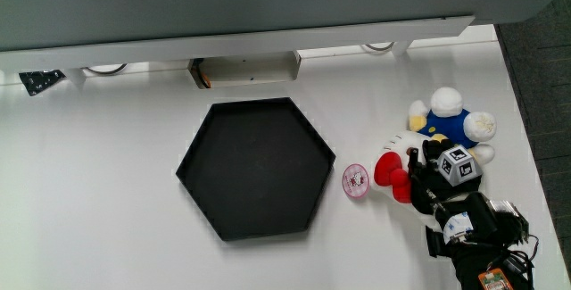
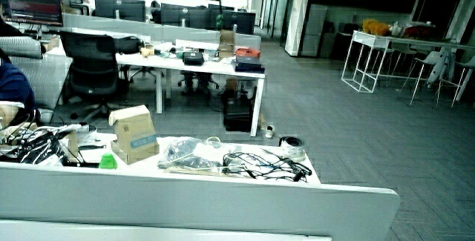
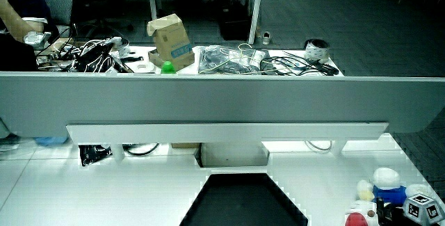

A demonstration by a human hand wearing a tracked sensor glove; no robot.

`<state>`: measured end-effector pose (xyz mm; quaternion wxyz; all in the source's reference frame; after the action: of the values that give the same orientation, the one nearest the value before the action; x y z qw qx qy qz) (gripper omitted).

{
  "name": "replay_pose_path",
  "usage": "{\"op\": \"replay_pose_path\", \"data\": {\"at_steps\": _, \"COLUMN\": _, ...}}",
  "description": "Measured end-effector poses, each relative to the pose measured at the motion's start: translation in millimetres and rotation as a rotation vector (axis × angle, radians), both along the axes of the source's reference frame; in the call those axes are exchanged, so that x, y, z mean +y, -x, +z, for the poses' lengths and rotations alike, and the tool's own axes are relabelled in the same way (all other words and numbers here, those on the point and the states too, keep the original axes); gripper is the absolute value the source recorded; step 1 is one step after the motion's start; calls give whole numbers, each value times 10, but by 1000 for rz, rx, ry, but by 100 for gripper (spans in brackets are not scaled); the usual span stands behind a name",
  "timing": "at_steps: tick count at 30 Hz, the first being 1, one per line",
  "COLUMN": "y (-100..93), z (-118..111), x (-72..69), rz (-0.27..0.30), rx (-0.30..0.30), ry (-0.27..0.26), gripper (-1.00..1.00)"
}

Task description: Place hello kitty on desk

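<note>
The hand (image 1: 443, 176) is resting over the Hello Kitty doll (image 1: 393, 167), which is lying on the white bench (image 1: 107, 201) between the black tray (image 1: 254, 167) and a blue plush toy (image 1: 451, 116) — just beside a small pink disc (image 1: 356, 181). The fingers are curling onto its red part, apparently gripping it, the doll stretching from the hand toward the tray.

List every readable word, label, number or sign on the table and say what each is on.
None can be read.
Cube on the hand: black-and-white pattern, no letters.
Pink disc beside the black tray: print too small.
Cardboard box: blue label blurred.
</note>
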<state>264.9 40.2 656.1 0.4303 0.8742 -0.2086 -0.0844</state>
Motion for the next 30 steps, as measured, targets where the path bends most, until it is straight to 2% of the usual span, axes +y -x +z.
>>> {"op": "replay_pose_path", "data": {"at_steps": 1, "y": 18, "z": -34, "x": 8, "rz": -7, "rx": -7, "ry": 3, "gripper": -85}}
{"op": "replay_pose_path", "data": {"at_steps": 3, "y": -24, "z": 24, "x": 20, "rz": 42, "rx": -47, "ry": 76, "gripper": -92}}
{"op": "replay_pose_path", "data": {"at_steps": 6, "y": -50, "z": 14, "x": 36, "rz": 84, "rx": -117, "ry": 139, "gripper": -100}}
{"op": "replay_pose_path", "data": {"at_steps": 7, "y": -76, "z": 59, "x": 39, "rz": 113, "rx": -189, "ry": 191, "gripper": -100}}
{"op": "replay_pose_path", "data": {"at_steps": 8, "y": -91, "z": -15, "x": 49, "rz": 131, "rx": -164, "ry": 131, "gripper": -100}}
{"op": "replay_pose_path", "data": {"at_steps": 10, "y": -93, "z": -67, "x": 63, "rz": 122, "rx": -182, "ry": 123, "gripper": -100}}
{"op": "replay_pose_path", "data": {"at_steps": 12, "y": -84, "z": -139, "x": 73, "rz": 98, "rx": -165, "ry": 105, "gripper": -100}}
{"op": "replay_pose_path", "data": {"at_steps": 13, "y": -96, "z": -139, "x": 83, "rz": 104, "rx": -168, "ry": 124, "gripper": -100}}
{"op": "replay_pose_path", "data": {"at_steps": 15, "y": -113, "z": -162, "x": 107, "rz": 93, "rx": -164, "ry": 94, "gripper": -100}}
{"op": "replay_pose_path", "data": {"at_steps": 16, "y": -130, "z": -159, "x": 123, "rz": 104, "rx": -162, "ry": 101, "gripper": -100}}
{"op": "replay_pose_path", "data": {"at_steps": 17, "y": -145, "z": -169, "x": 136, "rz": 103, "rx": -165, "ry": 74, "gripper": -100}}
{"op": "replay_pose_path", "data": {"at_steps": 18, "y": -142, "z": -205, "x": 151, "rz": 102, "rx": -172, "ry": 90, "gripper": -100}}
{"op": "replay_pose_path", "data": {"at_steps": 20, "y": -153, "z": -241, "x": 190, "rz": 93, "rx": -171, "ry": 70, "gripper": -100}}
{"op": "replay_pose_path", "data": {"at_steps": 22, "y": -141, "z": -303, "x": 229, "rz": 86, "rx": -191, "ry": 75, "gripper": -100}}
{"op": "replay_pose_path", "data": {"at_steps": 23, "y": -165, "z": -268, "x": 258, "rz": 78, "rx": -180, "ry": 68, "gripper": -100}}
{"op": "replay_pose_path", "data": {"at_steps": 25, "y": -159, "z": -330, "x": 293, "rz": 79, "rx": -207, "ry": 67, "gripper": -100}}
{"op": "replay_pose_path", "data": {"at_steps": 27, "y": -177, "z": -321, "x": 336, "rz": 71, "rx": -202, "ry": 47, "gripper": -100}}
{"op": "replay_pose_path", "data": {"at_steps": 28, "y": -127, "z": -422, "x": 337, "rz": 81, "rx": -208, "ry": 116, "gripper": -100}}
{"op": "replay_pose_path", "data": {"at_steps": 29, "y": -178, "z": -348, "x": 377, "rz": 65, "rx": -215, "ry": 44, "gripper": -100}}
{"op": "replay_pose_path", "data": {"at_steps": 30, "y": -192, "z": -338, "x": 402, "rz": 68, "rx": -221, "ry": 53, "gripper": -100}}
